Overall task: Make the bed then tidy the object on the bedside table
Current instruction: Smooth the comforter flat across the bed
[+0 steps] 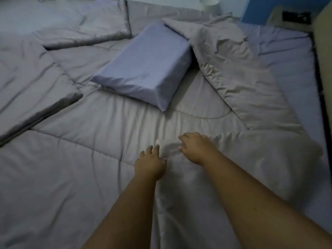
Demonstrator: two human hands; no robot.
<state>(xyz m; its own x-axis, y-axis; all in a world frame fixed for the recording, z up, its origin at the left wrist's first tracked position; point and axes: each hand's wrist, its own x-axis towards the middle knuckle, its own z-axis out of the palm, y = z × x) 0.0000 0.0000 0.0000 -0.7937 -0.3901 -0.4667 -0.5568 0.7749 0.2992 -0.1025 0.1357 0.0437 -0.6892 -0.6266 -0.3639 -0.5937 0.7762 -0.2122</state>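
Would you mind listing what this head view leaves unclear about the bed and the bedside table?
- Bedside table: cut off by the top edge, blurred; the dark object on it is unidentifiable.
- White container: cropped at the top.
- Left hand, right hand: blurred; grip on the comforter unclear.

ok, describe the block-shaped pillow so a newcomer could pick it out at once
Start at the grey comforter that covers most of the bed. Near its middle, beyond both hands, lies the lavender pillow, set at a slant. It is boxy, smooth and bluish-purple, while the grey pillows beyond it are flat and wrinkled.
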